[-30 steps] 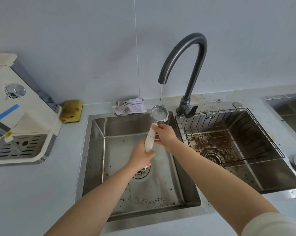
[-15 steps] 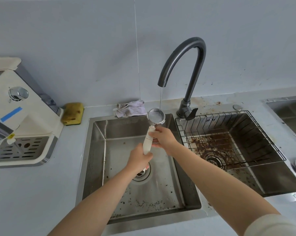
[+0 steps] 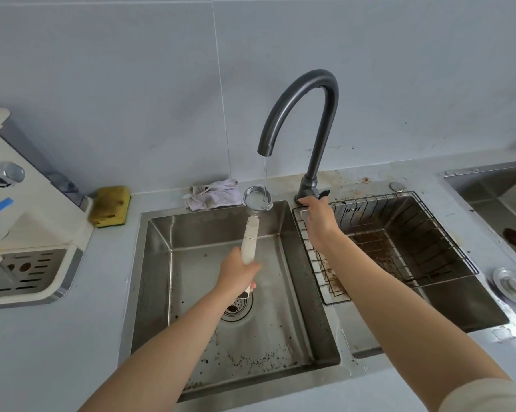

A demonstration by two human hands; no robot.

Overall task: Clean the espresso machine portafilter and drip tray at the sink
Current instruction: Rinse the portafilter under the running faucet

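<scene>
Head view. Left sink basin (image 3: pixel 155 263), centre frame: steel, wet, dark coffee grit scattered over the floor and thickest along the lower edge; drain strainer (image 3: pixel 238 309) holds dark grounds. Right sink basin (image 3: pixel 473 307) carries a wire basket (image 3: pixel 466 258) with brown residue on the basin floor beneath it. Portafilter (image 3: pixel 249 239) is held over the left basin, white handle down, metal cup up and level under the faucet (image 3: pixel 310 93). A thin stream falls into the cup, which holds pale water. Left grip (image 3: pixel 236 275), a bare hand, is wrapped tight round the lower end of the handle. Right grip (image 3: pixel 319 215) is at the faucet base, fingers curled over the lever (image 3: pixel 324 193), whose dark tip shows past the knuckles. Drip tray (image 3: pixel 22 272) sits in the espresso machine (image 3: pixel 28 227), left edge of frame, on the table (image 3: pixel 42 352). Sponge (image 3: pixel 111 206) and crumpled cloth (image 3: pixel 213 194) lie behind the left basin. A round metal plug (image 3: pixel 515 285) lies at right. Against half a second earlier: the right grip has left the portafilter neck and gone to the lever; the left alone holds it now; the cup stays under the stream.
</scene>
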